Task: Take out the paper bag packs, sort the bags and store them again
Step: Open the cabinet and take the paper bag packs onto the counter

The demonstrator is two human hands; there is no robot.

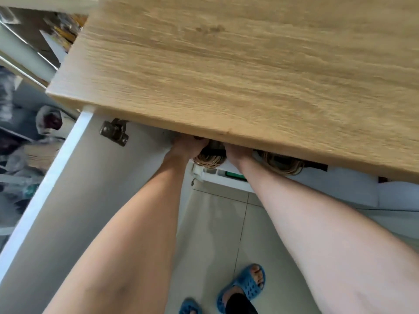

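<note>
Both my arms reach under the front edge of a wooden countertop [249, 71] into an open cabinet. My left hand [188, 146] grips the left side of a paper bag pack [210, 160], whose brown twisted-cord handles hang out below. On the pack's right side lies my right hand [235, 152], its fingers hidden under the countertop edge. A second paper bag pack [282, 165] with the same cord handles sits just to the right in the cabinet.
The white cabinet door [68, 189] stands open on the left, with a metal hinge [114, 132] near its top. Cluttered shelves lie beyond it at far left. Below are a tiled floor [215, 234] and my feet in blue sandals [242, 286].
</note>
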